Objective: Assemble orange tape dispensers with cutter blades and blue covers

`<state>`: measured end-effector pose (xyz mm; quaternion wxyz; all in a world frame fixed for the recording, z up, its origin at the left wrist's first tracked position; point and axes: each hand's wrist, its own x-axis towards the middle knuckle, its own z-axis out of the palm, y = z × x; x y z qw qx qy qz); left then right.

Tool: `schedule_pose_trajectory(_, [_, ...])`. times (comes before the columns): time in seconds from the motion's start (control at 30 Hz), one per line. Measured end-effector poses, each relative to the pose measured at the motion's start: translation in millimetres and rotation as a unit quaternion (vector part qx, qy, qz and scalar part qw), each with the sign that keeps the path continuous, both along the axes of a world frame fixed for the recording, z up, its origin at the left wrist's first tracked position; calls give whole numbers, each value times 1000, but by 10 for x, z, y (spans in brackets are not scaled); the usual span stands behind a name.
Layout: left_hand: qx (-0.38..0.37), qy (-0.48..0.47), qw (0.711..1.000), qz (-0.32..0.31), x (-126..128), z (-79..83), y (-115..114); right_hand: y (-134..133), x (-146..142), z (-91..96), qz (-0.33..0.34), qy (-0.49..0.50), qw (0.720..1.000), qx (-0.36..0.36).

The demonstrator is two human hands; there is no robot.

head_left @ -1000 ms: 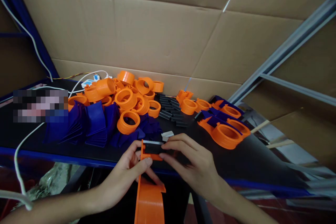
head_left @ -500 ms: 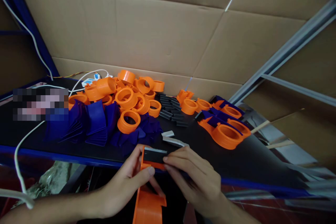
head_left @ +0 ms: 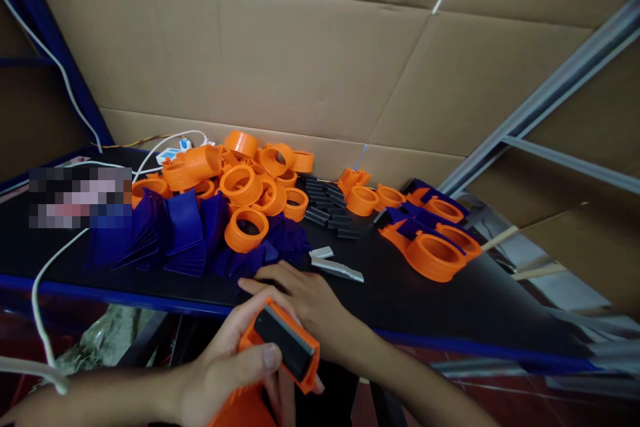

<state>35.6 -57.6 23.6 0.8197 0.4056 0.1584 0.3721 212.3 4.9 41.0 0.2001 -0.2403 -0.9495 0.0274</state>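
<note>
My left hand (head_left: 220, 370) is closed around an orange tape-dispenser body (head_left: 287, 347) with a black toothed insert in its head, held below the table's front edge. My right hand (head_left: 305, 297) lies over the front edge of the black table (head_left: 400, 293). Its fingers stretch out to the left and touch the dark blue plastic pieces (head_left: 260, 257). Nothing shows in its fingers. Two grey metal blades (head_left: 337, 269) lie just beyond the right hand.
A heap of orange rings (head_left: 245, 187) sits behind stacked blue wedges (head_left: 170, 233). Black strips (head_left: 325, 207) lie mid-table, and assembled orange-and-blue dispensers (head_left: 430, 243) at the right. A white cable (head_left: 45, 273) runs along the left, with a cardboard wall (head_left: 250, 60) behind.
The right hand let go of the dispenser's head and reached left to the blue pieces. The left hand lowered and tilted the dispenser, with the black insert now seated in it.
</note>
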Motion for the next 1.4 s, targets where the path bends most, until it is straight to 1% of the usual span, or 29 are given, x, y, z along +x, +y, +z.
schedule_pose_trajectory(0.07, [10, 0, 1000, -6, -10, 1, -4, 19, -105, 31, 14, -36, 999, 13])
schedule_pose_trajectory(0.13, [16, -11, 1000, -9, -1, -9, 6, 43, -174, 54, 13, -59, 998, 15])
schedule_pose_trajectory(0.27, [13, -18, 1000, -4, 32, -16, 35, 99, -200, 39, -4, -71, 997, -1])
schedule_pose_trajectory(0.37, [21, -8, 1000, 7, 25, -4, 31, 140, -159, -1, -3, -20, 999, -34])
schedule_pose_trajectory(0.43, [16, -6, 1000, 11, 10, -13, 14, 161, -124, -7, -6, 57, 996, -75])
schedule_pose_trajectory(0.5, [3, -23, 1000, 10, 5, -39, 0, 172, -87, 21, -32, 160, 978, -127])
schedule_pose_trajectory(0.57, [-5, -49, 998, 25, 17, -61, 0, 177, -42, 80, -80, 259, 944, -186])
schedule_pose_trajectory(0.6, [-8, -56, 997, 47, 28, -62, 8, 177, -14, 116, -103, 298, 924, -216])
schedule_pose_trajectory(0.63, [-12, -56, 995, 76, 40, -55, 22, 174, 18, 152, -121, 326, 904, -247])
schedule_pose_trajectory(0.7, [-44, -21, 988, 149, 58, -19, 65, 156, 83, 214, -146, 364, 871, -295])
schedule_pose_trajectory(0.73, [-62, 4, 984, 167, 64, 6, 90, 138, 113, 236, -157, 376, 860, -307])
schedule_pose_trajectory(0.8, [-93, 48, 977, 184, 67, 50, 135, 83, 156, 258, -173, 388, 850, -311])
schedule_pose_trajectory(0.9, [-127, 71, 970, 197, 66, 76, 173, -28, 172, 248, -170, 378, 858, -305])
schedule_pose_trajectory(0.97, [-137, 73, 966, 205, 68, 74, 178, -87, 165, 228, -163, 360, 874, -284])
schedule_pose_trajectory(1.0, [-139, 74, 966, 206, 69, 73, 178, -105, 161, 216, -165, 353, 883, -262])
schedule_pose_trajectory(1.07, [-147, 75, 966, 200, 71, 77, 179, -116, 156, 192, -183, 350, 898, -193])
schedule_pose_trajectory(1.17, [-162, 71, 966, 186, 77, 93, 189, -114, 143, 149, -219, 342, 911, -66])
schedule_pose_trajectory(1.23, [-168, 64, 966, 188, 81, 97, 196, -135, 121, 118, -216, 326, 920, -12])
schedule_pose_trajectory(1.3, [-177, 56, 962, 201, 78, 92, 201, -179, 94, 101, -189, 315, 930, -12])
schedule_pose_trajectory(1.33, [-181, 51, 960, 209, 73, 88, 204, -203, 85, 103, -175, 315, 932, -30])
schedule_pose_trajectory(1.4, [-184, 41, 956, 223, 56, 84, 214, -236, 89, 132, -150, 314, 933, -96])
